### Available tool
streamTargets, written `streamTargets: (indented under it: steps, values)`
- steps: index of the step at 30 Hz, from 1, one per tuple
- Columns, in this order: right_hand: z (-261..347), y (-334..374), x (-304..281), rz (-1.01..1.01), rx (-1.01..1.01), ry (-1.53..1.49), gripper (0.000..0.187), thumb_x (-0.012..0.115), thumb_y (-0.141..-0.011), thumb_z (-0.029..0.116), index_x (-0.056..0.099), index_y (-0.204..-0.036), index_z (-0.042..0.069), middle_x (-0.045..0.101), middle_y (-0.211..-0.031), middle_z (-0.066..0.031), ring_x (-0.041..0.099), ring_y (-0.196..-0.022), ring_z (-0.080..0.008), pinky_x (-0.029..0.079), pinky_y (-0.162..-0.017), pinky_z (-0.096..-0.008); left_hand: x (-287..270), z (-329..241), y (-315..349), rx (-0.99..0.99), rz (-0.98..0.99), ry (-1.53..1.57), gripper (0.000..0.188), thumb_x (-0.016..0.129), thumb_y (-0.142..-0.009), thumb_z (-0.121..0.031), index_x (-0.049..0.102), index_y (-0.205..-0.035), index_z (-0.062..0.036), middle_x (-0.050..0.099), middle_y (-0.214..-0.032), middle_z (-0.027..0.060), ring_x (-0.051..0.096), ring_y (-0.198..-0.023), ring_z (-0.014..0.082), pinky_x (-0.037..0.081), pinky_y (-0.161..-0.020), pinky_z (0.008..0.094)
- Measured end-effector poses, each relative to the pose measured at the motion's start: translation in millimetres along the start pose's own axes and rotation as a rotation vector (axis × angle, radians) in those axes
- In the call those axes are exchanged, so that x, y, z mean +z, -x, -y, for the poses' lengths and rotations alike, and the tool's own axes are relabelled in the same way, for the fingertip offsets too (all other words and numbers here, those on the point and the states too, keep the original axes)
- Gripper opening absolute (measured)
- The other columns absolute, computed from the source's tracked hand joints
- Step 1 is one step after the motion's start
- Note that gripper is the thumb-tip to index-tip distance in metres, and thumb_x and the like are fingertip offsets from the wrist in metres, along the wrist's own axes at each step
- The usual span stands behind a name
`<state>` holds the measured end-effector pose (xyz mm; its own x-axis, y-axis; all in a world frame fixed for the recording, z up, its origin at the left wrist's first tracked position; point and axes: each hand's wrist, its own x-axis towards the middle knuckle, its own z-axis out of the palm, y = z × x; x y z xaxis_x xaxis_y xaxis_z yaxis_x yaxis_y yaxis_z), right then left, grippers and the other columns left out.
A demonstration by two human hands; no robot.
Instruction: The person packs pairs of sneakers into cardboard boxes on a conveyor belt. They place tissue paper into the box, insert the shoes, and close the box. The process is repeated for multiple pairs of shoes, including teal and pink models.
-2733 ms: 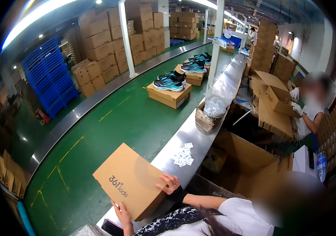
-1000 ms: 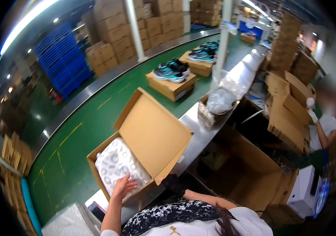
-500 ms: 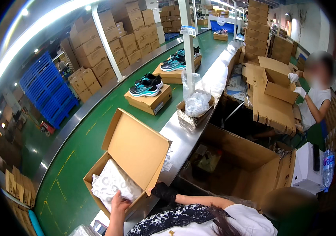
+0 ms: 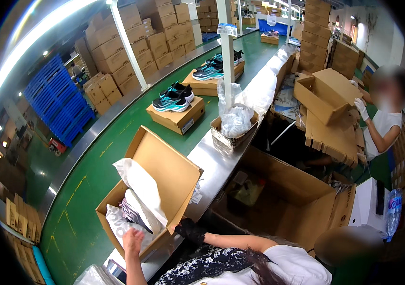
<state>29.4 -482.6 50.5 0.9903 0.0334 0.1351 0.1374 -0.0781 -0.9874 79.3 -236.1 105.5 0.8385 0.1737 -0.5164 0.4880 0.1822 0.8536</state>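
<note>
An open brown shoebox [image 4: 106,205] stands on the green conveyor in front of me, its lid [image 4: 169,159] tipped back. White patterned tissue paper [image 4: 139,183] stands up out of the box, unfolded. Between its sheets shows part of a shoe [image 4: 130,212] with pinkish-grey stripes; the rest is covered. My bare left hand [image 4: 133,241] is over the near side of the box, fingers apart and holding nothing. My right hand [image 4: 190,231], in a black glove, is closed on the near right corner of the shoebox lid.
Farther along the conveyor [image 4: 88,183], black-and-turquoise shoes [image 4: 174,98] sit on closed boxes. A basket with plastic bags [image 4: 235,126] stands by a white post. To my right is a large open carton [image 4: 288,194]. A co-worker in white gloves [image 4: 361,108] handles a cardboard box [image 4: 323,95].
The tissue paper has been opened and lifted toward the lid, uncovering part of the shoe. My left hand has let go of it and moved slightly left. The co-worker's box has tilted.
</note>
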Motion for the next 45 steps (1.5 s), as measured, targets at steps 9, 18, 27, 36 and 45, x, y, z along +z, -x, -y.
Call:
streamTargets:
  steps: [9,18,27,36,45]
  values:
    - [2.7,0.4,-8.0,-0.019,0.063,0.026,0.032,0.054,-0.076,0.028,0.056,-0.09,-0.001,0.059,-0.075,-0.0163,0.057,-0.071,-0.0285,0.044,-0.065,-0.0354,51.3,16.6,-76.0,-0.511,0.085,0.197,0.063,0.06,-0.07,-0.054,0.05,-0.115,-0.0106,0.046,-0.122,0.0075,0.042,-0.112,0.0278,0.028,-0.091,0.0544]
    - [29.4,1.9,9.2,-0.039,-0.16,0.411,0.026,0.053,-0.077,0.024,0.058,-0.072,0.0,0.057,-0.066,-0.0182,0.057,-0.066,-0.0327,0.043,-0.059,-0.0405,10.8,-27.5,-5.5,0.074,0.198,0.293,0.046,0.055,-0.081,-0.038,0.05,-0.11,-0.0021,0.057,-0.101,0.0084,0.055,-0.091,0.0186,0.043,-0.078,0.0308]
    - [31.2,3.7,52.2,0.018,0.533,-0.378,0.015,0.055,-0.076,0.012,0.058,-0.087,0.003,0.059,-0.079,-0.0072,0.057,-0.073,-0.0196,0.046,-0.065,-0.029,-55.5,-64.1,86.1,0.625,0.122,-0.165,0.051,0.069,-0.071,-0.011,0.043,-0.113,0.0012,0.056,-0.098,0.0054,0.053,-0.088,0.0121,0.043,-0.079,0.0254]
    - [35.2,-0.1,56.4,-0.029,0.52,-0.62,0.034,0.06,-0.074,0.011,0.05,-0.104,-0.001,0.055,-0.095,-0.0091,0.054,-0.085,-0.018,0.046,-0.073,-0.0291,-70.2,-58.1,112.0,0.537,0.187,-0.065,0.051,0.071,-0.07,-0.01,0.045,-0.113,-0.0013,0.055,-0.102,0.0045,0.052,-0.094,0.0138,0.041,-0.085,0.0303]
    - [45.1,-1.8,58.1,-0.038,0.388,-0.333,0.025,0.06,-0.076,0.016,0.057,-0.094,-0.001,0.058,-0.088,-0.0074,0.055,-0.081,-0.0182,0.044,-0.072,-0.0293,-42.8,-53.1,33.0,0.159,0.023,0.14,0.047,0.054,-0.084,-0.033,0.047,-0.109,0.0059,0.058,-0.097,0.0081,0.056,-0.083,0.0133,0.045,-0.068,0.0249]
